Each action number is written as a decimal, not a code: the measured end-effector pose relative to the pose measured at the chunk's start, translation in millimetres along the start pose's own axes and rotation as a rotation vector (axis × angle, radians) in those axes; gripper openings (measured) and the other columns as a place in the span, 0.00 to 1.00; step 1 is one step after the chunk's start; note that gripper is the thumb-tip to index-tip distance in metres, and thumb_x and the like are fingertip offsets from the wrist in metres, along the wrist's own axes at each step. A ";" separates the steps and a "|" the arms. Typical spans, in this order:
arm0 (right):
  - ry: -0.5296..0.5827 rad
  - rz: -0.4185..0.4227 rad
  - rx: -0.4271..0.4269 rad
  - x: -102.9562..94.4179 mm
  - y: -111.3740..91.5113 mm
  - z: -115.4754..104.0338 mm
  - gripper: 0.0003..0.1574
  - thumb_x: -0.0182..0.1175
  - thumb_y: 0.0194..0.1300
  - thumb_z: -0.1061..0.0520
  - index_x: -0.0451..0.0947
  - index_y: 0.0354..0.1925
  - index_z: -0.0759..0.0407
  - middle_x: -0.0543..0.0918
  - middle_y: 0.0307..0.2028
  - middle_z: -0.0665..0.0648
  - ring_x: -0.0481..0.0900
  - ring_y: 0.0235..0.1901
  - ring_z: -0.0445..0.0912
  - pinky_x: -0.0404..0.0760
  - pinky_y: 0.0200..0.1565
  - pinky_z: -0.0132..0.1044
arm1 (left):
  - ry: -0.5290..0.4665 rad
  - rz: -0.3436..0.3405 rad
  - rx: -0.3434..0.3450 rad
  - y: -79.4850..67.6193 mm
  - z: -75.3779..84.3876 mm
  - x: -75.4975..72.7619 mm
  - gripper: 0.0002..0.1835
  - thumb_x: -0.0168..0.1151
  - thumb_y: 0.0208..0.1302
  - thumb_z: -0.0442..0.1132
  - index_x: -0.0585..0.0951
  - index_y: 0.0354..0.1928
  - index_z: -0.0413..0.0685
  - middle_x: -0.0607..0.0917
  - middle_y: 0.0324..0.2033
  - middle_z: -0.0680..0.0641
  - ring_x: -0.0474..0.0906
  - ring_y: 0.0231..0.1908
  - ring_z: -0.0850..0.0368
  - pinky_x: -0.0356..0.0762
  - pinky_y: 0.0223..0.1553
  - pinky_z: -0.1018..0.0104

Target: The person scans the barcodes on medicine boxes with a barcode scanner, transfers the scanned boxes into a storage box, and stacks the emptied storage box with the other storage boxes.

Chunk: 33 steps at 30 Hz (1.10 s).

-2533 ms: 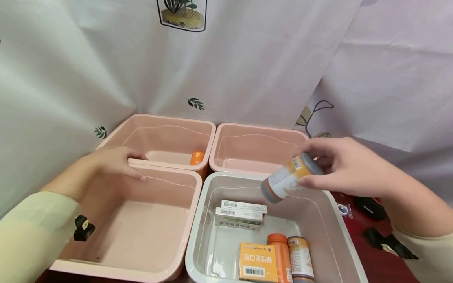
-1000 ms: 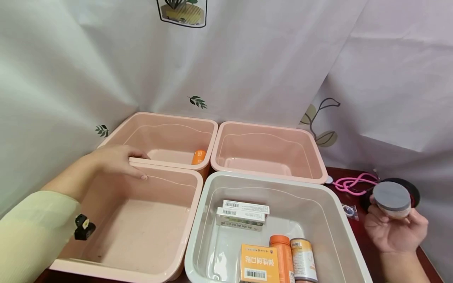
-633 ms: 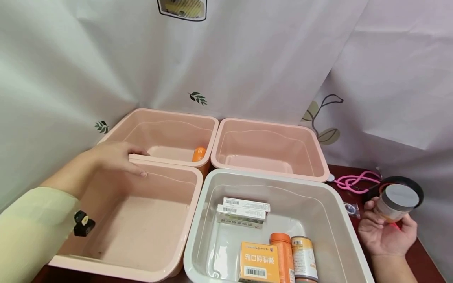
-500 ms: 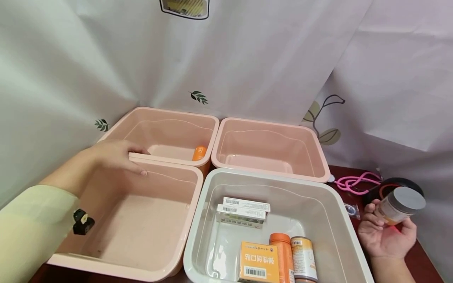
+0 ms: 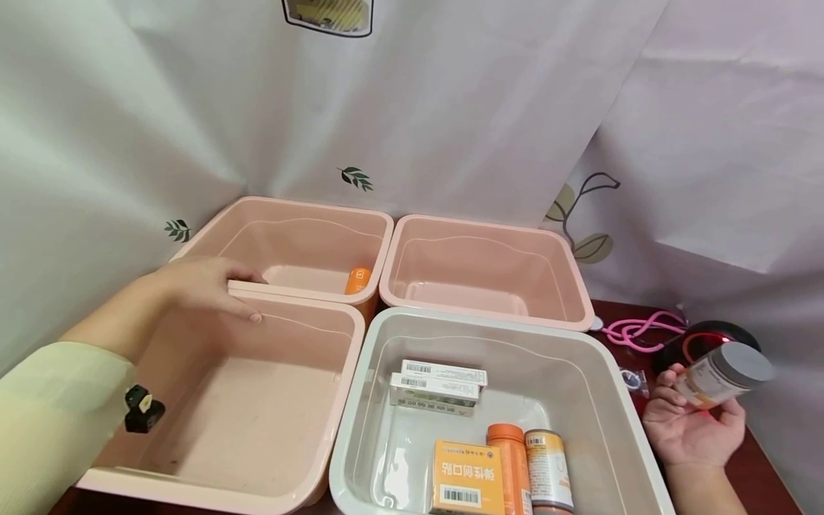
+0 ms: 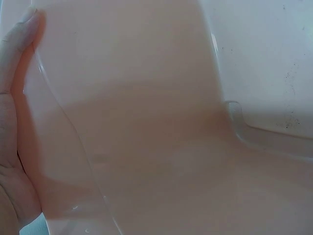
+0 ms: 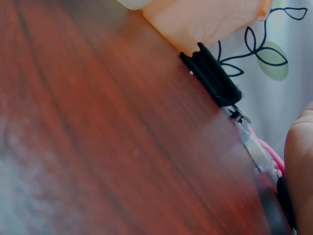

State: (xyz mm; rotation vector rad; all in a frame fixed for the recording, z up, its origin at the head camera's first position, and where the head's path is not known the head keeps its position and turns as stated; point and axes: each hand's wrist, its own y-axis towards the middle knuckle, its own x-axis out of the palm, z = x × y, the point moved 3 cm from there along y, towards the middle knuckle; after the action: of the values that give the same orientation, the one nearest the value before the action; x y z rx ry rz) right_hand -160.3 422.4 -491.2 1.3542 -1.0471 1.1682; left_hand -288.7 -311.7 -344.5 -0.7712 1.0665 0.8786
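At the far right of the head view my right hand (image 5: 695,429), palm up, holds a canister (image 5: 722,375) with a grey lid and a white-and-orange label. The canister leans to the right, fingers curled at its left side. In the right wrist view only part of the right hand (image 7: 301,166) shows, and the canister is out of sight. My left hand (image 5: 206,286) grips the meeting rims of the front pink bin (image 5: 309,486) and the back left pink bin (image 5: 290,206). Its thumb lies inside the front bin; its other fingers are mostly hidden behind the rim.
A grey bin (image 5: 350,429) holds two slim boxes (image 5: 434,395), a yellow box (image 5: 466,476), an orange bottle (image 5: 510,465) and another canister (image 5: 549,468). An orange container (image 5: 357,280) stands in the back left bin. Pink tubing (image 5: 634,332) lies beside a black round object (image 5: 714,332).
My right hand has carried the canister from above the grey bin out to the right and turned palm up. The canister has since tilted rightward. My left hand has kept its place.
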 end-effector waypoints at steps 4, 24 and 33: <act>-0.004 -0.017 0.011 -0.2 -0.4 0.9 0.39 0.47 0.74 0.38 0.75 0.61 0.69 0.82 0.50 0.72 0.81 0.43 0.60 0.83 0.40 0.53 | 0.003 -0.001 0.002 -1.0 0.2 0.2 0.36 0.81 0.52 0.62 0.87 0.58 0.48 0.88 0.47 0.53 0.82 0.46 0.56 0.79 0.51 0.48; 0.011 0.013 0.021 -2.2 1.1 -2.2 0.40 0.48 0.75 0.36 0.77 0.59 0.71 0.83 0.48 0.73 0.81 0.38 0.63 0.84 0.40 0.55 | 0.021 -0.004 -0.018 -2.3 -1.5 0.5 0.37 0.81 0.53 0.63 0.87 0.59 0.49 0.88 0.48 0.52 0.82 0.46 0.55 0.78 0.51 0.46; -0.004 0.016 0.021 -0.2 1.9 -1.6 0.42 0.48 0.75 0.34 0.76 0.60 0.70 0.83 0.49 0.73 0.82 0.39 0.64 0.85 0.42 0.56 | 0.007 -0.002 -0.008 -2.4 -1.9 1.2 0.36 0.81 0.53 0.62 0.87 0.59 0.49 0.88 0.47 0.53 0.82 0.46 0.56 0.78 0.50 0.47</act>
State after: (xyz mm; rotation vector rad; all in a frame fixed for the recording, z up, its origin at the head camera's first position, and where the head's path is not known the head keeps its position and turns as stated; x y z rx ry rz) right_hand -162.4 423.8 -491.2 1.3679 -1.0526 1.1915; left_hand -287.0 -314.1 -346.0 -0.7824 1.0690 0.8799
